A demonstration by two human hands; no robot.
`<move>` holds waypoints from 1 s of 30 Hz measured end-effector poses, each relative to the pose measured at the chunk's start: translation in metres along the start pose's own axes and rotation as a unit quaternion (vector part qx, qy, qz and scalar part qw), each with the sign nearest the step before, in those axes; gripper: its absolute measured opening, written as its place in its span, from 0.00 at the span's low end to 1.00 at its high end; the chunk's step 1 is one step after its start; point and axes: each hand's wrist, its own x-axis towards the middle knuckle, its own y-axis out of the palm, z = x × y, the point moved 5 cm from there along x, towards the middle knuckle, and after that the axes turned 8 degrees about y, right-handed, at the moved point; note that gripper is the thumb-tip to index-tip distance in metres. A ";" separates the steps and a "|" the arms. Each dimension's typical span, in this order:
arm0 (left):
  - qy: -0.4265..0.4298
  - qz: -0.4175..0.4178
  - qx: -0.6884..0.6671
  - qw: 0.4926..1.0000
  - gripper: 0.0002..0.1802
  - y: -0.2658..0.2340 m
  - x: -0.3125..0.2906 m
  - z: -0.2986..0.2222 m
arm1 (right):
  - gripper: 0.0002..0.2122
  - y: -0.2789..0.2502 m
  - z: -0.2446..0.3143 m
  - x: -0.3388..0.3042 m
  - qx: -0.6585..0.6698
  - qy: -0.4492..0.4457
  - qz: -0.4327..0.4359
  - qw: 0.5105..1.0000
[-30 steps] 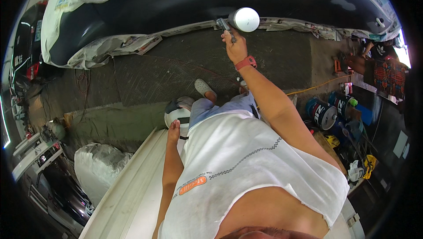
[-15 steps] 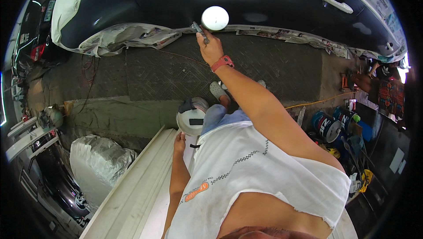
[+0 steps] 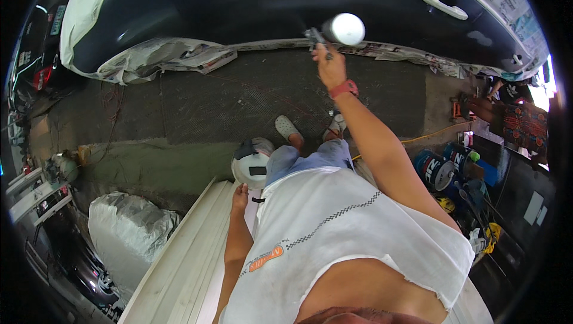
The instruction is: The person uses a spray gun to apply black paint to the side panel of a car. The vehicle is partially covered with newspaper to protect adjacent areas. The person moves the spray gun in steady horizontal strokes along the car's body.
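Observation:
My right hand, with a red watch on the wrist, is wrapped round the grip of a spray gun. The gun's white round cup is on its right side. Its nozzle faces the dark car body panel, apart from it as far as I can see. By my left hip, my left hand hangs low with its fingers curled. It is at the near edge of a white rounded thing with a black rectangle on it. Whatever those fingers hold, if anything, is hidden.
Masking paper edges the panel, and a white door handle sits at right. Behind me stands a pale ridged panel. Drums and a yellow hose lie right; another person is beyond.
My right hand has moved right along the car panel with the spray gun. My legs have shifted and both shoes now show more. My left hand stays low, by the white rounded thing.

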 end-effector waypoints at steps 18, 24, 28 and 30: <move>0.118 0.064 0.108 0.985 0.35 0.044 0.061 -0.144 | 0.24 -0.342 0.000 0.013 -0.050 0.045 -0.353 0.933; 0.054 0.082 0.061 0.993 0.35 0.063 0.067 -0.088 | 0.24 -0.313 0.010 0.007 0.021 0.024 -0.296 0.955; 0.060 0.102 0.036 0.992 0.39 0.071 0.049 -0.081 | 0.22 -0.225 0.040 -0.012 0.057 0.049 -0.175 0.982; 0.102 0.109 0.052 0.987 0.41 0.066 0.053 -0.074 | 0.20 -0.179 0.049 -0.017 0.077 0.052 -0.124 0.988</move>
